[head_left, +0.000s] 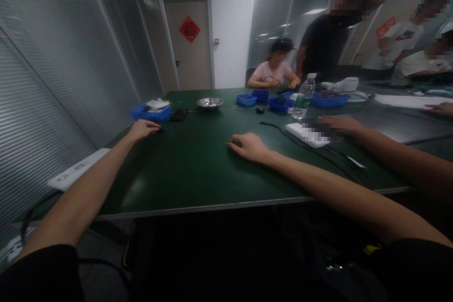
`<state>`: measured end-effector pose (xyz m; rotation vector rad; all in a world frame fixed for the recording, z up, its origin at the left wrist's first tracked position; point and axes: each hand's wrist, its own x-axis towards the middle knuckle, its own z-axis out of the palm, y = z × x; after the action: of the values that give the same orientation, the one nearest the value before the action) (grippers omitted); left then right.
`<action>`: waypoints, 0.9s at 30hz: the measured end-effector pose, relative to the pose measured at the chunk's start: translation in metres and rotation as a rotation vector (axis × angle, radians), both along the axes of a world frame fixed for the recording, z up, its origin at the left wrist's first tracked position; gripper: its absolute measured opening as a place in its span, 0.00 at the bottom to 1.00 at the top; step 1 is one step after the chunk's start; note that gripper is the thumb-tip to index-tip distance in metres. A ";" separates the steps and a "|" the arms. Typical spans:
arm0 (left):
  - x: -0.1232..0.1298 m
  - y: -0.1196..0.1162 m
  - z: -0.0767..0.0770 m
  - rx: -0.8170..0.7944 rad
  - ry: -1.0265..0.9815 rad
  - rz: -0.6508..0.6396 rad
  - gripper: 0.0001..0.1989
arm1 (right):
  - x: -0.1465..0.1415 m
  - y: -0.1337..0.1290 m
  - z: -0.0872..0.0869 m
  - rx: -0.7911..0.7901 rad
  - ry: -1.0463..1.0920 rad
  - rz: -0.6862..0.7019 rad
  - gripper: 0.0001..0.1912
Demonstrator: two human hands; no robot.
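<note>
My left hand [141, 130] is at the left side of the green table [191, 170], just in front of a blue tray [150, 112] with white crumpled material on top. Its fingers close together over something small and dark at the fingertips, too unclear to name. My right hand [249, 147] rests on the table near the middle, fingers curled. From its pinch a thin pale stick-like thing [226, 143] points left; the rest of it is hidden in the hand. A dark wallet-like object [179, 114] lies right of the tray.
A metal bowl [210, 103], small blue bins [247, 99] and a water bottle [304, 96] stand farther back. Right of my right hand are a white box [307, 135], a black cable [272, 125] and another person's hand [336, 125]. Several people are across the table and at the right.
</note>
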<state>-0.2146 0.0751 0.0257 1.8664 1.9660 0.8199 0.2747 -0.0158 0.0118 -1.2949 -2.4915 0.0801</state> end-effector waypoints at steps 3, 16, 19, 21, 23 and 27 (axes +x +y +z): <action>0.002 0.000 -0.001 0.017 -0.056 0.013 0.11 | 0.000 0.000 0.000 -0.002 -0.012 -0.007 0.18; -0.003 0.002 -0.001 -0.033 -0.164 0.056 0.14 | -0.001 -0.003 0.002 0.017 -0.031 -0.018 0.19; -0.010 0.010 -0.006 -0.040 -0.160 0.074 0.15 | -0.002 -0.004 0.002 0.028 -0.039 -0.016 0.18; -0.009 0.012 -0.007 -0.050 -0.167 0.064 0.16 | -0.002 -0.003 0.001 0.030 -0.048 0.000 0.18; 0.005 0.008 -0.004 -0.089 -0.172 0.000 0.18 | -0.002 -0.003 -0.001 0.038 -0.037 0.024 0.17; 0.073 -0.014 0.002 -0.179 -0.158 -0.311 0.18 | -0.003 -0.004 -0.003 0.059 0.013 0.116 0.17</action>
<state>-0.1412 0.0614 0.0282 1.8734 1.5489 0.6529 0.2721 -0.0197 0.0086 -1.1231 -2.5362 0.0415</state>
